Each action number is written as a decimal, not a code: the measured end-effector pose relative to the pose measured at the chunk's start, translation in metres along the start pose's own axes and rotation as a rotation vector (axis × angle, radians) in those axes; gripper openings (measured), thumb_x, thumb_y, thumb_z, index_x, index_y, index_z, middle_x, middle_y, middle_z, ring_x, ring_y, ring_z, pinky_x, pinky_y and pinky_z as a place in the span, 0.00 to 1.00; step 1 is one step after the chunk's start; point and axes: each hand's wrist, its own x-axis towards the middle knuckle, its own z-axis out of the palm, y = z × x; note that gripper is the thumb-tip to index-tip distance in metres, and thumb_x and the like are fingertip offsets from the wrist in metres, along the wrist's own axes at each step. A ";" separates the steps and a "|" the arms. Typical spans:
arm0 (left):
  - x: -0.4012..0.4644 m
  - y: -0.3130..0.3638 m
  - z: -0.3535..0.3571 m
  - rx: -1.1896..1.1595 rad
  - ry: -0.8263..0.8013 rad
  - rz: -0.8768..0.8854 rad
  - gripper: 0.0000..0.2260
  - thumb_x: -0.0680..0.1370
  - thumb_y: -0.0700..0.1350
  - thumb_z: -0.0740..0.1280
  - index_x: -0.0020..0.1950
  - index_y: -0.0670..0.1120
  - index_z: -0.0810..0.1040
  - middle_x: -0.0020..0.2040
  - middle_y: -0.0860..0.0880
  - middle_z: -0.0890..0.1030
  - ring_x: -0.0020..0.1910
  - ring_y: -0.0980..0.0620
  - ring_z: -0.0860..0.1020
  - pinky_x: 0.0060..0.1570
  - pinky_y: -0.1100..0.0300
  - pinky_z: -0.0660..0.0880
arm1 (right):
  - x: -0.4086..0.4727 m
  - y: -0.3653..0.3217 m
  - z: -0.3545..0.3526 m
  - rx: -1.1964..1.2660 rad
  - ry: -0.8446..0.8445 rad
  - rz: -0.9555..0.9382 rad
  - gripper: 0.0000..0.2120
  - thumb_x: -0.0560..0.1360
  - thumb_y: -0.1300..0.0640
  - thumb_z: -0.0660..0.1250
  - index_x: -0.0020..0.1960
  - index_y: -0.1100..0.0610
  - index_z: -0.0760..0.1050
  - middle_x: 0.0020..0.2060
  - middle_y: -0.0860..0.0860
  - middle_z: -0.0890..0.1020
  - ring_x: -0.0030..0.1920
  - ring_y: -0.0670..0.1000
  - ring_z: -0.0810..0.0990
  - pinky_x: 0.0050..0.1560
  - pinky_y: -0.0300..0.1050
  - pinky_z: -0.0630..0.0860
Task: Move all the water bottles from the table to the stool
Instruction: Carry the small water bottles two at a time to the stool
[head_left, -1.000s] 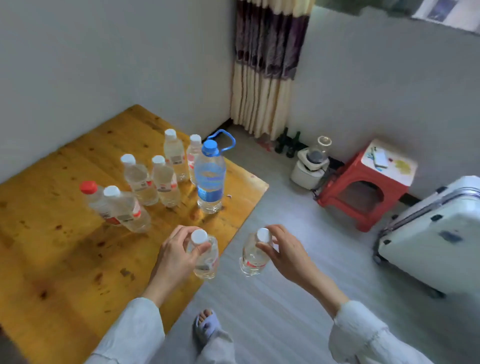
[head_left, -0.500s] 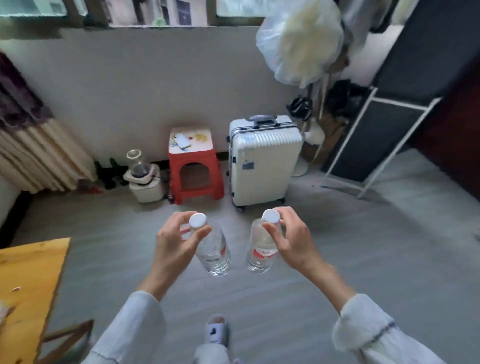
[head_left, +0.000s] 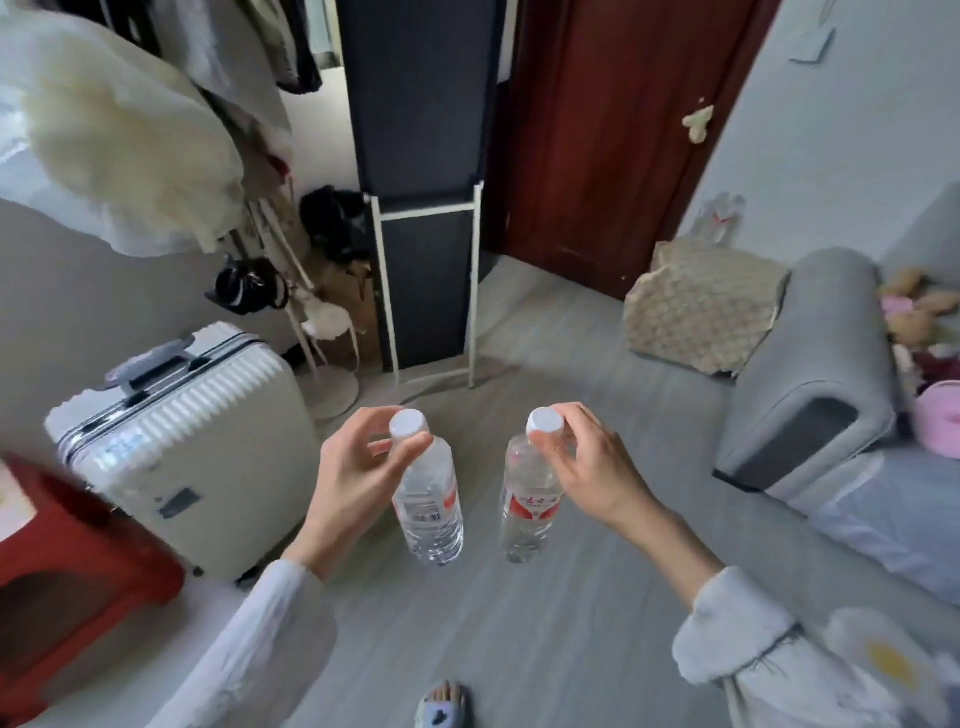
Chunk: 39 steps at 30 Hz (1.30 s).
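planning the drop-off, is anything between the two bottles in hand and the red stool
Nothing visible blocks the way. The left hand and right hand each hold a bottle by the neck over bare floor. The red stool is at the left edge, with the white suitcase behind it, not across the path.

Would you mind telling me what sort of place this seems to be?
Probably a lived-in bedroom or small flat: a ribbed suitcase on the floor, clothes hanging on a rack, and a grey sofa beside a wooden door.
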 end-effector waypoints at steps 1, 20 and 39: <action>0.022 0.002 0.011 0.005 -0.040 0.017 0.06 0.70 0.45 0.71 0.46 0.50 0.78 0.45 0.51 0.81 0.45 0.55 0.81 0.42 0.71 0.76 | 0.014 0.008 -0.008 0.003 0.028 0.019 0.13 0.74 0.52 0.64 0.53 0.59 0.73 0.49 0.54 0.78 0.49 0.56 0.78 0.52 0.53 0.74; 0.366 0.015 0.346 0.079 -0.453 0.072 0.08 0.72 0.45 0.70 0.49 0.48 0.78 0.48 0.45 0.80 0.46 0.53 0.80 0.45 0.65 0.76 | 0.273 0.254 -0.169 -0.036 0.318 0.302 0.14 0.72 0.48 0.65 0.51 0.57 0.72 0.47 0.53 0.81 0.47 0.55 0.79 0.51 0.55 0.76; 0.683 0.007 0.664 0.101 -0.488 0.077 0.08 0.70 0.48 0.71 0.48 0.49 0.79 0.42 0.53 0.80 0.41 0.59 0.79 0.40 0.69 0.72 | 0.575 0.510 -0.328 -0.073 0.266 0.369 0.15 0.74 0.49 0.63 0.54 0.58 0.71 0.50 0.53 0.79 0.50 0.52 0.79 0.52 0.53 0.77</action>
